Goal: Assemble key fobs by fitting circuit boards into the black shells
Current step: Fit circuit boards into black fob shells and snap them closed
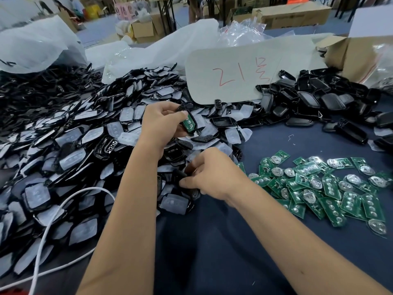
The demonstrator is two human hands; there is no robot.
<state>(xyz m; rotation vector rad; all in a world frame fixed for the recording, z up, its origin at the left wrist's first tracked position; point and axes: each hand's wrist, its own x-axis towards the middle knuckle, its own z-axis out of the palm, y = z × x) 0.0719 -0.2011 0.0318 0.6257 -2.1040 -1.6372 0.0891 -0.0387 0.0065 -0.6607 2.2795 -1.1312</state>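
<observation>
Shell [190, 122] with a green board in it sits in the left hand's [161, 124] grip, the right hand [209, 175] pinches another black shell [187, 180] off the pile, and many boards [331, 188] wait on the counter [223, 241].

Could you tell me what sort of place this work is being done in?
Most likely a small factory or warehouse assembly bench. A big heap of black shells and loose green circuit boards cover the dark table, with cardboard boxes stacked behind. The left hand holds a shell with a board in it.
</observation>
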